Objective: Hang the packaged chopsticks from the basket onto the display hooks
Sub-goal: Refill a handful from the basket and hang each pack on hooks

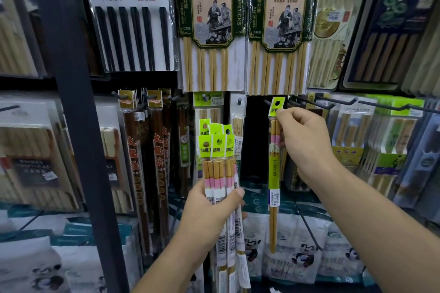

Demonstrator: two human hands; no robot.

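Chopsticks pack (273, 173), slim, clear-wrapped, green header, hung upright; right hand (307, 140) fingers pinched header just beside black wire hook (267, 102). Left hand (214, 216) clenched round bundle of similar packs (217, 150), left. Step needed header hole lined on hook tip, then straight push.

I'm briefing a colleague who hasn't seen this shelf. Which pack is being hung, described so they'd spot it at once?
Find the two big cream-and-green hot-pot chopstick packs at top centre and look just under the right one. There the right hand pinches a slim pack by its lime-green tab. Unlike the look-alike bundle in the left hand, it dangles alone.
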